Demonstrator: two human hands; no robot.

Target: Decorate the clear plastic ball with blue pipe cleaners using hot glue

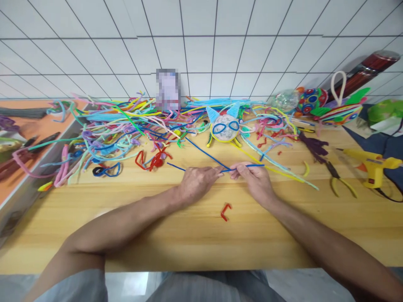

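Between my hands runs a dark blue pipe cleaner [255,165], crossed by or joined to another blue length [204,150] that slants up to the left. The fingers of my left hand [198,182] are closed on the blue pipe cleaner, and its end pokes out to the left. My right hand [252,180] pinches it close by, with a short end sticking out to the right. Just beyond stands a round figure [224,131] with light blue ears, blue eye rings and a yellow rim. On the table nearer me lies a bent red pipe cleaner piece [224,212].
A tangled heap of coloured pipe cleaners [119,121] spreads along the back left. A phone-like object [168,90] leans at the wall. On the right lie pliers [338,178] and a yellow glue gun [371,163]; a colourful fish-like craft [338,113] sits behind them.
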